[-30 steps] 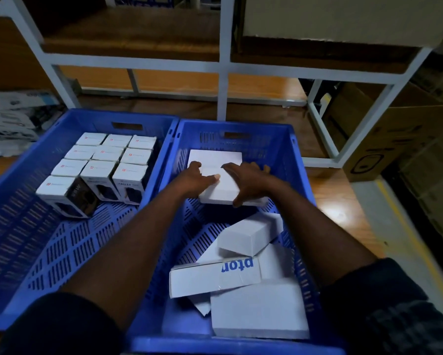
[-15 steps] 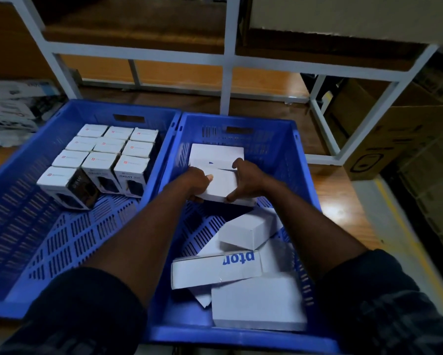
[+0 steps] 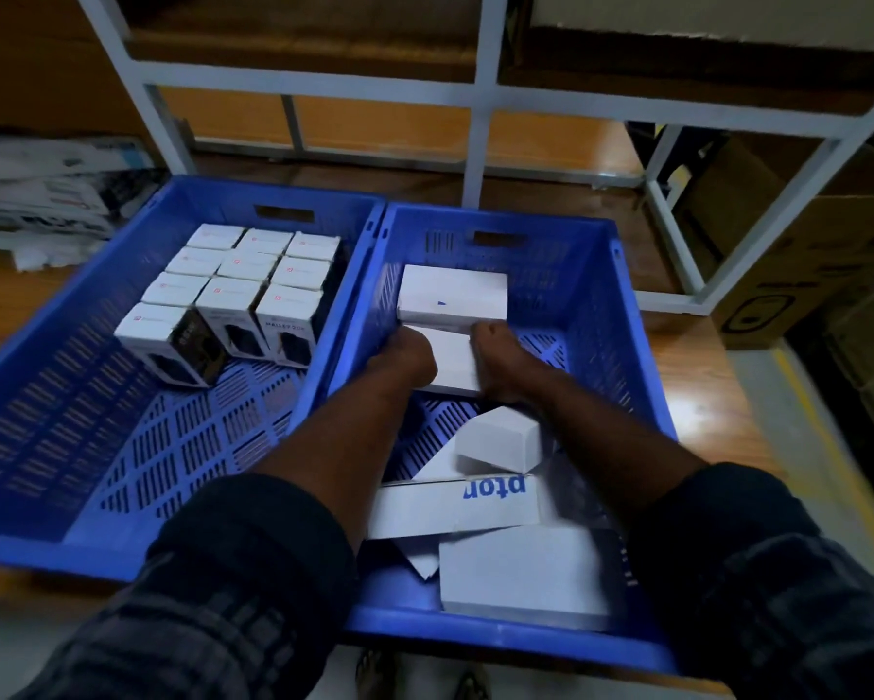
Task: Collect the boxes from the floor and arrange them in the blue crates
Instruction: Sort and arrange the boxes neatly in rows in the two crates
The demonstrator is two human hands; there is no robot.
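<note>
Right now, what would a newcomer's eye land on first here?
The left hand and right hand gripping a white box between them in the right blue crate, just in front of a second white box. Next, the tidy block of small boxes at the left blue crate's far end, versus the loose pile of white boxes at the right crate's near end.

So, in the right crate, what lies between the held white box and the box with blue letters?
In the head view, a tilted white box lies between the held box and the lettered box; left of it, crate floor shows.
</note>
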